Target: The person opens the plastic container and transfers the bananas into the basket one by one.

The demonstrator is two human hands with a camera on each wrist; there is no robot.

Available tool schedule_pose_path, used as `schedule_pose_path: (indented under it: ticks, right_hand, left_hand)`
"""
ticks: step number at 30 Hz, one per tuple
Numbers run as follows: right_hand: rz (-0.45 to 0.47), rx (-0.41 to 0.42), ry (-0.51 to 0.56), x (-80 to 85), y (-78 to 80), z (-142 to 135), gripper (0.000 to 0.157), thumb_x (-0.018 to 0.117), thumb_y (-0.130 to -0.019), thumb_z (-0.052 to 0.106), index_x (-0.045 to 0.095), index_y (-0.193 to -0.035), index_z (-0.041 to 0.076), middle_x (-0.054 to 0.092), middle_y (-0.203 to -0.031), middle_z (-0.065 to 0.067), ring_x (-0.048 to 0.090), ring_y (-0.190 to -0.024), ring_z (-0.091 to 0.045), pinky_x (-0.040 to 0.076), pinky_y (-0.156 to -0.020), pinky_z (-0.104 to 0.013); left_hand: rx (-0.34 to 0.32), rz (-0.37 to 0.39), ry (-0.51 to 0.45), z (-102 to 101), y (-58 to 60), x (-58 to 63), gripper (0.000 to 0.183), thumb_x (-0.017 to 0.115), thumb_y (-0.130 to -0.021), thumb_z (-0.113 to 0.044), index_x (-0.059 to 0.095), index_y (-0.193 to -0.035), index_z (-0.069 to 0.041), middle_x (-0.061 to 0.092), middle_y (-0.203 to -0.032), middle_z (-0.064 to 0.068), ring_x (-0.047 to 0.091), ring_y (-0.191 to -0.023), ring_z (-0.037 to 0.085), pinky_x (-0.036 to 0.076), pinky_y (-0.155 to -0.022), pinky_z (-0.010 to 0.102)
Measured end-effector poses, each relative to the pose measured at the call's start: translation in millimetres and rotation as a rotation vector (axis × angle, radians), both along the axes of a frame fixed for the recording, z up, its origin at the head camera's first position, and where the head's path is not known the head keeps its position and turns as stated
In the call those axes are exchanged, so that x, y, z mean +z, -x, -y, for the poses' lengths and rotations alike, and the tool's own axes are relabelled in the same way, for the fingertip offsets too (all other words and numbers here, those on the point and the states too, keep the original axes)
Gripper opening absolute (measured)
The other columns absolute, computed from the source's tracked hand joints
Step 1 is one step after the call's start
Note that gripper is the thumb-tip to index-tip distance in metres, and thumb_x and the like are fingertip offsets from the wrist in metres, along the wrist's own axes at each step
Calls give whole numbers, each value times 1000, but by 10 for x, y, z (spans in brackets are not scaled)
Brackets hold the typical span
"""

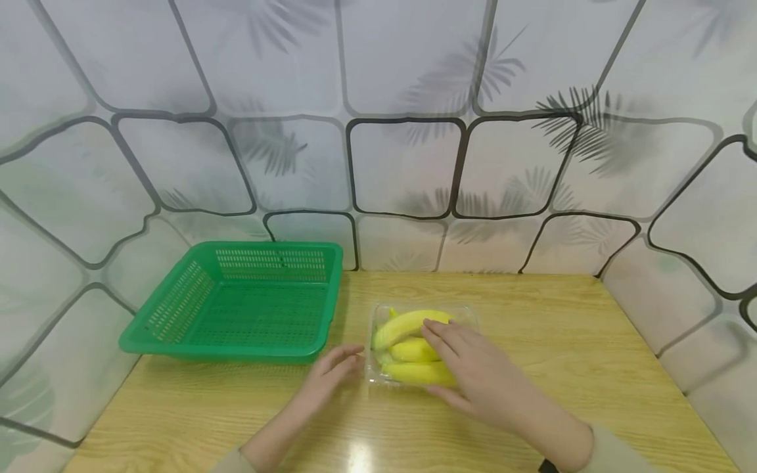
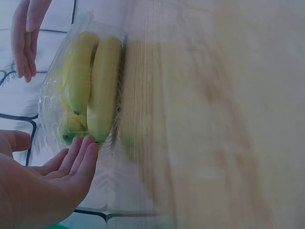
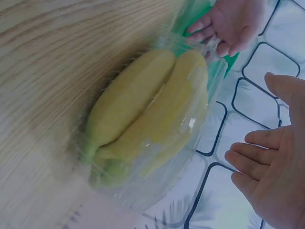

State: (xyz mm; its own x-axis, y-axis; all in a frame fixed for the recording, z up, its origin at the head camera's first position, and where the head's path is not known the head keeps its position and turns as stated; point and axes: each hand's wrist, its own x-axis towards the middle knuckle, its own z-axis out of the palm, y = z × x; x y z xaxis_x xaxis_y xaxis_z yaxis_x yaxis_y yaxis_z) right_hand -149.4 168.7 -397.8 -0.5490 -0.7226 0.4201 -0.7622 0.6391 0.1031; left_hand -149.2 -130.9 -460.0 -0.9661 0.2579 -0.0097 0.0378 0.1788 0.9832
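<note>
"Bananas (image 1: 414,350) — where are they lying?"

"They're sitting inside a clear plastic box (image 1: 467,315), and the box is resting on the wood-grain table (image 1: 562,322), to the right of the green basket (image 1: 225,355). At least three are showing in the head view, lying more or less side by side, and some greenish tips are showing through the plastic."

"What's the left hand (image 1: 334,368) doing?"

"It's pointing its fingertips at the box's left end. Its fingers are lying close together, lightly bent, and the thumb is standing off from them. I can't tell whether the fingertips are touching the plastic."

"Is the right hand (image 1: 479,374) holding on?"

"It's hanging over the box's right side — both wrist views are showing it apart from the plastic. Its fingers are extending nearly straight, slightly parted, with the thumb sticking out to the side."

"And around them?"

"The basket is standing near the back, its slotted sides showing. A pale wall (image 1: 408,167) with dark outlines and leaf shapes is rising behind the table, and pale sleeves (image 1: 615,453) are covering the forearms at the lower edge."
</note>
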Motion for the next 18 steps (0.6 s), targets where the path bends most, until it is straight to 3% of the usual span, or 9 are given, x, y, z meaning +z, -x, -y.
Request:
schedule_pose_path:
  ticks: [6,13,18]
  right_hand:
    - [12,14,-4,75,31,154,83,80,-92,48,51,-153,-1,60,-153,-14,61,-137,-31,51,-118,-48]
    - [47,26,-7,89,68,315,80,78,-94,47,51,-154,1,60,-153,-14,60,-139,-30,48,-121,-47]
    - [45,38,-20,64,87,417,75,78,-95,44,54,-152,1,61,-152,-14,61,-138,-29,50,-119,-48]
  left_hand:
    - [0,75,-33,-9,20,-27,45,47,-110,-14,51,-141,19,66,-127,36,71,-113,40,61,-104,49]
    - [-51,151,-105,-7,40,-53,50,44,-111,-16,47,-142,22,63,-131,38,72,-109,23,62,-102,39]
    - [-79,212,-171,-6,44,-78,52,42,-112,-18,45,-143,24,67,-129,33,72,-103,10,62,-102,36]
